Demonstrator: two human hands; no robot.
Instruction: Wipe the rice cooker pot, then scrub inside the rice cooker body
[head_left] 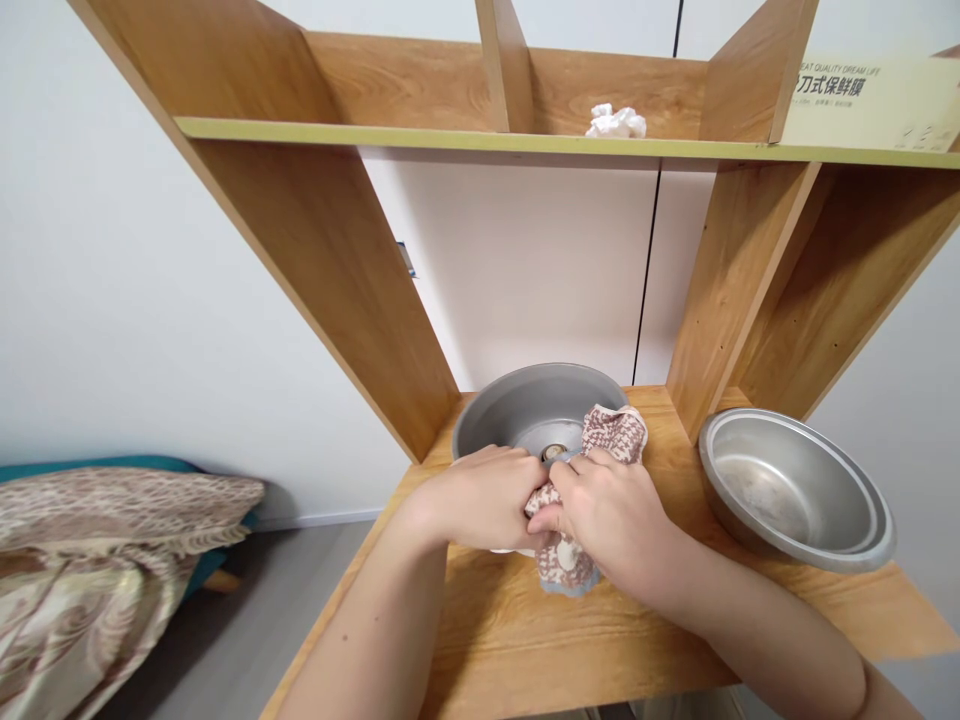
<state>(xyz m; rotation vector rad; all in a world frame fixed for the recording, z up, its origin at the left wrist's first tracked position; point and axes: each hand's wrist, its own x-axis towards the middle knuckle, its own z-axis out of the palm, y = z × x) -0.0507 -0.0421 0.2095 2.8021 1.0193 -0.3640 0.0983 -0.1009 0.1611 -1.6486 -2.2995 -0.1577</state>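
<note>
A grey round pot-like vessel (510, 405), which looks like a rice cooker body with a small round metal piece (553, 452) at its bottom centre, stands open on the wooden top. My left hand (491, 497) is closed at its front rim, its fingers curled against a patterned brown-and-white cloth (616, 432). Around the same cloth my right hand (604, 510) is wrapped, thumb toward the left hand. One end of the cloth sticks up over the vessel's right rim; the other hangs down in front. The left fingertips are hidden.
To the right, a metal inner pot (795, 490) sits close to the top's edge. Wooden uprights (360, 300) and a shelf (450, 138) rise behind, bearing crumpled white tissue (616, 122) and a printed box (870, 105). At far left is a cloth-draped seat (112, 560).
</note>
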